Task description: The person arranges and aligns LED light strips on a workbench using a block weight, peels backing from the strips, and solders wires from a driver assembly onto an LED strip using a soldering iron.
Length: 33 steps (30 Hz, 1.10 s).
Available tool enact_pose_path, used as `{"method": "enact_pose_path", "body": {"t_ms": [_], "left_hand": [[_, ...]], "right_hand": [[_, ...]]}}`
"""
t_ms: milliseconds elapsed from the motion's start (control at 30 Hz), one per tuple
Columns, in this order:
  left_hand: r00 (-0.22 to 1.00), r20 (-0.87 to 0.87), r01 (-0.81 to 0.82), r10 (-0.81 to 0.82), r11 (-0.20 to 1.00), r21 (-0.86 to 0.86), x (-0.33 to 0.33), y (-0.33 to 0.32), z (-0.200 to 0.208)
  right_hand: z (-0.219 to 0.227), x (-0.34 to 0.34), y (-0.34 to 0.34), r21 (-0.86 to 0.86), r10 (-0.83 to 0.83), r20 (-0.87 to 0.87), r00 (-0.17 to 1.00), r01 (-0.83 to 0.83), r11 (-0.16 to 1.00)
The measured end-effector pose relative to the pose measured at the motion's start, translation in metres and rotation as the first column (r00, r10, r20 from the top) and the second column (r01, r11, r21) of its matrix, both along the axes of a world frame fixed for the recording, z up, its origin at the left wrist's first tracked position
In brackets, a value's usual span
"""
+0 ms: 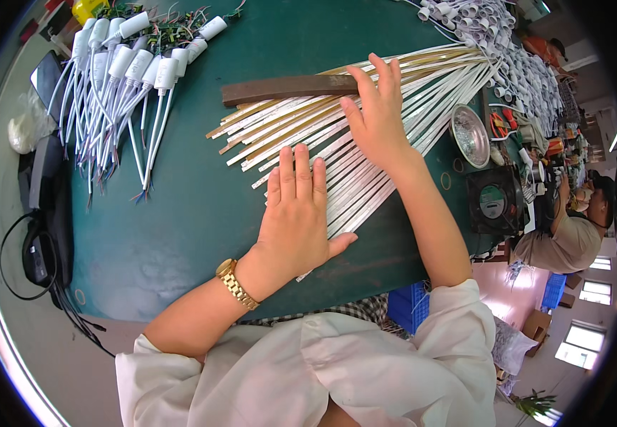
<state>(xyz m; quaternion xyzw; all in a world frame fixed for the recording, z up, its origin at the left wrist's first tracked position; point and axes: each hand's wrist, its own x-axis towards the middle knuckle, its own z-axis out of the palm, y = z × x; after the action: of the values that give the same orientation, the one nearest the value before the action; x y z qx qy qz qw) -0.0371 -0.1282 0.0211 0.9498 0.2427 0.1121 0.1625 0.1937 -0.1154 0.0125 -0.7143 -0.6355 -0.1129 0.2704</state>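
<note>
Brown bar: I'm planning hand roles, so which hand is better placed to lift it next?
The right hand, probably: it is spread at the right end of the brown bar, while the left hand lies over the pale strips, farther away.

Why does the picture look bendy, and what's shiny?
In the head view, a fisheye lens makes the windows lean and leaves black corners; also in the head view, glare brightens the pinkish floor, while the left hand looks fairly sharp.

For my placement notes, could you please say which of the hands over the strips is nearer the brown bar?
The right hand, fingers at the brown bar; the left hand, wearing a gold watch, lies lower over the strips.
</note>
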Motion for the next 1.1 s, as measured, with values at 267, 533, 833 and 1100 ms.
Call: {"method": "enact_pose_path", "body": {"t_ms": [267, 533, 833, 1100], "left_hand": [[1.000, 0.005, 0.016, -0.016, 1.000, 0.002, 0.000, 0.001, 0.000], [0.999, 0.017, 0.030, -0.031, 0.999, 0.017, 0.000, -0.001, 0.002], [0.999, -0.021, 0.038, -0.038, 0.999, 0.025, -0.001, 0.003, 0.007], [0.998, -0.051, 0.034, -0.031, 0.998, 0.047, -0.001, 0.001, 0.004]], "right_hand": [[0.033, 0.020, 0.048, -0.372, 0.297, 0.210, 0.932, -0.205, 0.905], [0.068, 0.029, 0.079, -0.690, 0.525, 0.107, 0.844, -0.317, 0.650], [0.095, 0.026, 0.006, -0.256, 0.291, 0.327, 0.899, -0.212, 0.943], [0.059, -0.048, -0.143, -0.219, -0.187, -0.037, 0.982, 0.175, 0.960]]}}
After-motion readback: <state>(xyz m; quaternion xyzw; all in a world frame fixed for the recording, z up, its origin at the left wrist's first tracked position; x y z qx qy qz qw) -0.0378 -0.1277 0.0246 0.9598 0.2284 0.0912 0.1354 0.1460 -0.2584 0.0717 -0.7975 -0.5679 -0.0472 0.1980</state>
